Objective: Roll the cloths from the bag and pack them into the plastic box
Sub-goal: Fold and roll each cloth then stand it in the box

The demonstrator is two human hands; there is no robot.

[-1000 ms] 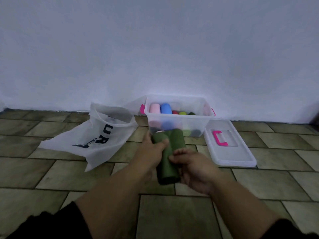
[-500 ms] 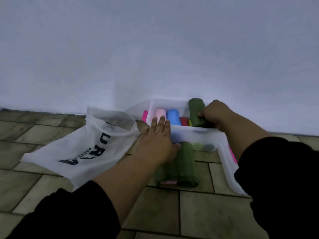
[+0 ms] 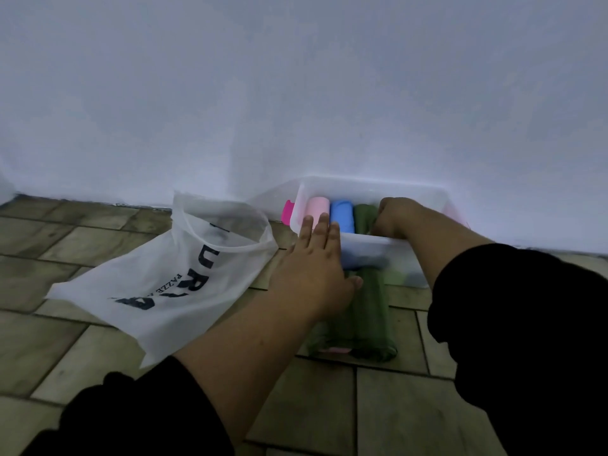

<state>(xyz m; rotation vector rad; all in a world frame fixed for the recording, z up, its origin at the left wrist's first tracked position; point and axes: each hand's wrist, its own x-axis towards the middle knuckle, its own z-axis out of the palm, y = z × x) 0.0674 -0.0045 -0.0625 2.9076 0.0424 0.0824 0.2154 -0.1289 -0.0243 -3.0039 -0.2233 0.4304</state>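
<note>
The only words are on the thin white plastic bag (image 3: 148, 274). Big dark letters (image 3: 202, 271) printed on it say "UR". They lie on their side, so you read them from the top down. One more big dark shape (image 3: 135, 301) sits below them, but a fold in the bag hides part of it, so it cannot be read. Beside the big letters a small dark word (image 3: 171, 284) says "PAZZE", and what comes after it is too blurry to read

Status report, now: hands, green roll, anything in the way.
Left hand open, flat against clear plastic box front wall. Right hand gripping dark green rolled cloth inside box, beside blue roll. Second green cloth lies on floor before box.
</note>
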